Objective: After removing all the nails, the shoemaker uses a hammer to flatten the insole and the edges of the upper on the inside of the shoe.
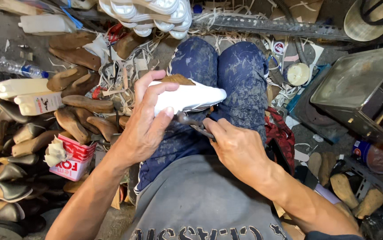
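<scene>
Left hand (144, 129) clamps white shoe upper (190, 97) on the knees; right hand (236, 149), just beside it, pinches metal pincers (196, 126).

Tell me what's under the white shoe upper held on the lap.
Under the white shoe upper, a dark metal tool held by the right hand shows, over blue trousers. The left hand covers the upper's rear; its underside is hidden.

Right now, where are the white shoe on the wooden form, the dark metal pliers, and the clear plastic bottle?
White shoe on the wooden form (191, 95): head view, toe side.
Dark metal pliers (190, 122): head view, jaw end.
Clear plastic bottle (19, 68): head view, body.
</scene>
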